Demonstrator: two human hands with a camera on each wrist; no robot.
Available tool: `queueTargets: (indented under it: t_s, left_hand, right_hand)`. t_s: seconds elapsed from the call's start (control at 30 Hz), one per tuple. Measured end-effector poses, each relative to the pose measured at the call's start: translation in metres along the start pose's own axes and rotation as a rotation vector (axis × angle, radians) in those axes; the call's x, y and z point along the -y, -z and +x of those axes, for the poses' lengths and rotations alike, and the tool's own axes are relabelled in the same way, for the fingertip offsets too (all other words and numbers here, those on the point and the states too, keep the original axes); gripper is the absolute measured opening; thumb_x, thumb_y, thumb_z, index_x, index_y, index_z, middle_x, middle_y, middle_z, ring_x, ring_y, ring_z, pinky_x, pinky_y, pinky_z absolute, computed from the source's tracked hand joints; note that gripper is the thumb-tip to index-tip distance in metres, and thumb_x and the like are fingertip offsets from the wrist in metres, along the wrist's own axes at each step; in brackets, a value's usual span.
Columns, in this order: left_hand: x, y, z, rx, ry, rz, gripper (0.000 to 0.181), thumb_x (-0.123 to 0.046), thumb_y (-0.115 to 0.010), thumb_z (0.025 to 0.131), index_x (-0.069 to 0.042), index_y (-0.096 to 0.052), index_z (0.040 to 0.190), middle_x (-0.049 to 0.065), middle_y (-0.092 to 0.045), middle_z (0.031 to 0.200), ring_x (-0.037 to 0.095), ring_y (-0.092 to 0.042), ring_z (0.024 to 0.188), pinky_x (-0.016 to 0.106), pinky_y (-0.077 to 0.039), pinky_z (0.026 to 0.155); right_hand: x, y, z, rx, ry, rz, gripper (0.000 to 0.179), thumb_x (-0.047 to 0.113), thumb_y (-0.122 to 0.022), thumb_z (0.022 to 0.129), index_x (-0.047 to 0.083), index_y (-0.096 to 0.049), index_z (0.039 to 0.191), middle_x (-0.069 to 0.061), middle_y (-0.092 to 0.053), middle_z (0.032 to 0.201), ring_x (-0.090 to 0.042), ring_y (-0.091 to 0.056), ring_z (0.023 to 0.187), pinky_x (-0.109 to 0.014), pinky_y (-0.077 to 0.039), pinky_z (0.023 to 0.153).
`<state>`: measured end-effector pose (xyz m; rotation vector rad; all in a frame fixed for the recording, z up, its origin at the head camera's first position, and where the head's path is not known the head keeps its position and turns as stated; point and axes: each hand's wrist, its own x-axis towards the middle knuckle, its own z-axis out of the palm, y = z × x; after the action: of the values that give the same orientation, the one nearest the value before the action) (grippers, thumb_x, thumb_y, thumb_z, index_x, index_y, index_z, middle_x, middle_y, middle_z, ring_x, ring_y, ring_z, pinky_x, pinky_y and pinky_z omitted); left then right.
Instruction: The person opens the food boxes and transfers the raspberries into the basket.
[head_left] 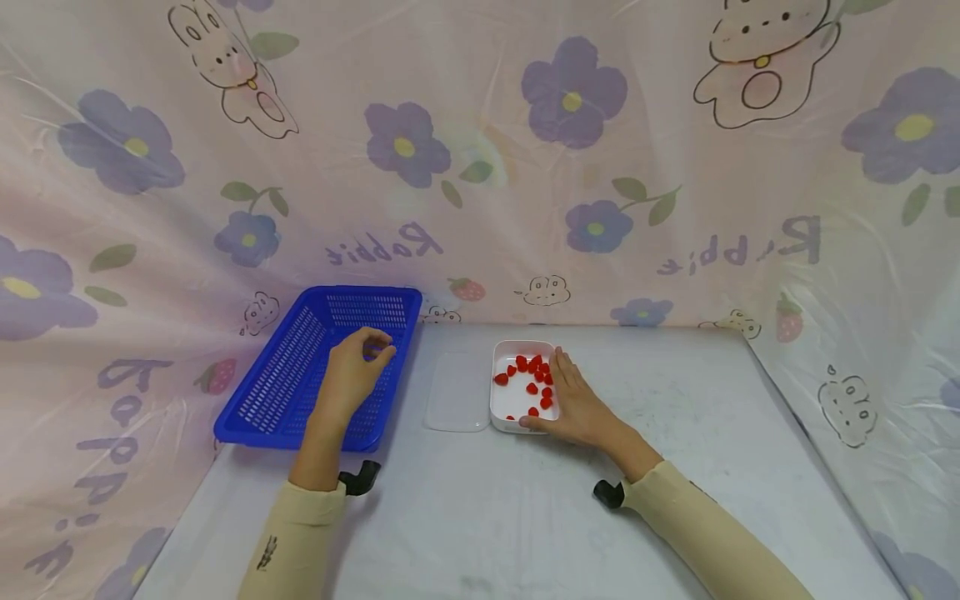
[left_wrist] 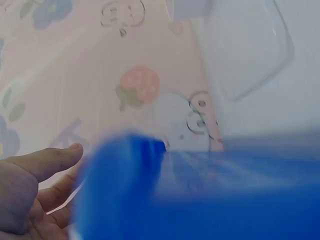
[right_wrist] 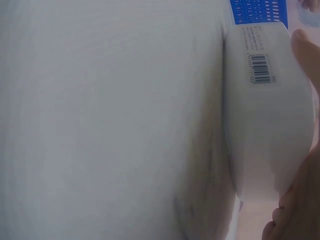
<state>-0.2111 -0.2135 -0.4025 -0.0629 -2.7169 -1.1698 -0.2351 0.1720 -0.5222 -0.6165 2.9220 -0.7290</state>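
Observation:
In the head view my left hand hovers over the blue basket, its fingers bent loosely, with a gap between thumb and fingertips. Nothing shows in that hand in the left wrist view, though a blurred blue basket edge hides part of it. At the middle of the table stands a white plastic box with several small red berry-like pieces in it. My right hand holds the box at its near right corner, fingers along the right wall and thumb at the near rim.
A clear flat lid lies on the white table between basket and box. Behind and at both sides hangs a pink printed curtain. A barcode label marks the box's wall.

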Motion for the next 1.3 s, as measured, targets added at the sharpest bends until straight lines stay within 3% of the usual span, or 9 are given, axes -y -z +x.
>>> queueTargets:
  t_s: [0.3, 0.47, 0.93, 1.3]
  left_hand:
    - [-0.023, -0.022, 0.003, 0.024, -0.046, -0.028, 0.026, -0.015, -0.070, 0.106, -0.001, -0.070, 0.128, 0.018, -0.071, 0.126, 0.035, -0.068, 0.118, 0.050, -0.059, 0.099]
    - [-0.029, -0.037, 0.006, 0.058, -0.060, -0.051, 0.027, -0.018, -0.071, 0.106, -0.001, -0.070, 0.127, 0.015, -0.072, 0.124, 0.034, -0.070, 0.115, 0.050, -0.059, 0.098]
    - [-0.031, -0.082, 0.013, 0.178, -0.048, -0.062, 0.029, -0.026, -0.076, 0.103, -0.007, -0.072, 0.124, 0.011, -0.074, 0.121, 0.030, -0.071, 0.112, 0.046, -0.062, 0.094]
    - [-0.026, -0.116, 0.027, 0.312, -0.068, -0.079, 0.033, -0.025, -0.078, 0.101, -0.007, -0.070, 0.127, 0.013, -0.074, 0.122, 0.032, -0.071, 0.113, 0.047, -0.061, 0.097]
  right_hand:
    - [-0.001, -0.001, 0.001, 0.018, -0.025, 0.014, 0.138, 0.083, -0.069, 0.082, 0.004, 0.001, 0.172, -0.013, 0.005, 0.181, -0.034, 0.000, 0.167, -0.056, -0.015, 0.132]
    - [-0.001, -0.003, 0.001, 0.017, -0.028, 0.017, 0.138, 0.084, -0.068, 0.082, 0.005, 0.002, 0.172, -0.012, 0.006, 0.181, -0.035, 0.000, 0.167, -0.055, -0.015, 0.132]
    - [0.000, -0.001, 0.000, 0.010, -0.021, 0.028, 0.137, 0.081, -0.070, 0.083, 0.001, -0.002, 0.171, -0.015, 0.004, 0.180, -0.037, -0.002, 0.166, -0.059, -0.018, 0.130]
    - [-0.004, -0.002, 0.000, -0.010, 0.014, 0.033, 0.138, 0.083, -0.069, 0.084, 0.001, 0.000, 0.171, -0.015, 0.005, 0.180, -0.035, 0.000, 0.167, -0.055, -0.013, 0.132]
